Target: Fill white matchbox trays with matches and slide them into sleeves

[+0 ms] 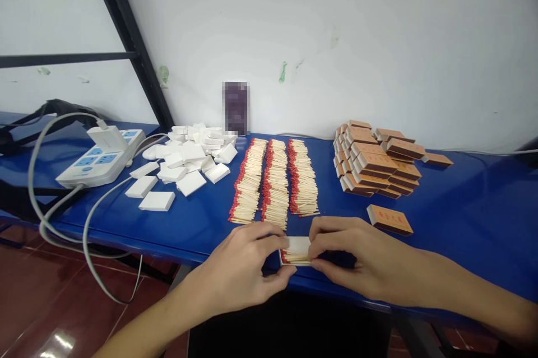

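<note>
At the table's front edge lies a small white matchbox tray (pixel 297 243), with red-headed matches (pixel 296 258) along its near side. My left hand (pixel 252 263) grips the tray's left end between thumb and fingers. Closed about its right end is my right hand (pixel 357 254), fingertips at the plain ends of the matches; whether they also pinch matches is hidden. Just beyond are three long rows of matches, a left row (pixel 249 181), a middle row (pixel 276 184) and a right row (pixel 303 179), heads to the left. An orange matchbox sleeve (pixel 389 219) lies beyond my right hand.
White trays (pixel 191 156) are heaped at the back left, with several loose ones nearer. Orange sleeves (pixel 374 162) form a stack at the back right. A power strip (pixel 101 159) with looping white cables stands on the blue table (pixel 471 223) at left. A pixelated dark object (pixel 236 108) leans on the wall.
</note>
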`<action>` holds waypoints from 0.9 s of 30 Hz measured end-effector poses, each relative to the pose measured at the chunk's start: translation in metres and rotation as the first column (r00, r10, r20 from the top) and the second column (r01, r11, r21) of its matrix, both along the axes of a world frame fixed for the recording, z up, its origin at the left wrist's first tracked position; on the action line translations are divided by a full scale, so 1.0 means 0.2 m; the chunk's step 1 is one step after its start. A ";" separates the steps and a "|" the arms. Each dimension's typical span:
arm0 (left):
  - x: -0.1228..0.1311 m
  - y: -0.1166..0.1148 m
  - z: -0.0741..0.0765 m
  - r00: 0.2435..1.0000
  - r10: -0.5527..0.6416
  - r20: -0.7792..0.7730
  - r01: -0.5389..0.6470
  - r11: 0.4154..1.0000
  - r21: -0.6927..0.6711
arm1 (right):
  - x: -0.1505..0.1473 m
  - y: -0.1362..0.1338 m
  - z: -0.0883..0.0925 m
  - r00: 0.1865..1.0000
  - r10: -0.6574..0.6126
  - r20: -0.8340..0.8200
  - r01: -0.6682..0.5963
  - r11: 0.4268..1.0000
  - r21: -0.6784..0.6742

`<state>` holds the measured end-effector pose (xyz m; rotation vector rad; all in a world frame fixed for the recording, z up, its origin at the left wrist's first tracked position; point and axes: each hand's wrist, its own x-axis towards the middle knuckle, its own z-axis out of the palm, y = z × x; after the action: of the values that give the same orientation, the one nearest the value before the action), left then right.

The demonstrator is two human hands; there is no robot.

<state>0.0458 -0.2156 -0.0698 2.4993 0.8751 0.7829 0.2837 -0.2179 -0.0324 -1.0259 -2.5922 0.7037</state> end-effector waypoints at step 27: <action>-0.01 0.01 0.00 1.000 -0.024 -0.008 0.024 1.000 -0.002 | 0.03 -0.02 -0.07 0.997 0.076 0.020 -0.078 0.967 0.243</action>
<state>0.0447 -0.2136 -0.0703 2.5082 0.8459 0.7648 0.2892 -0.2217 -0.0465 -0.8593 -2.6564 0.3826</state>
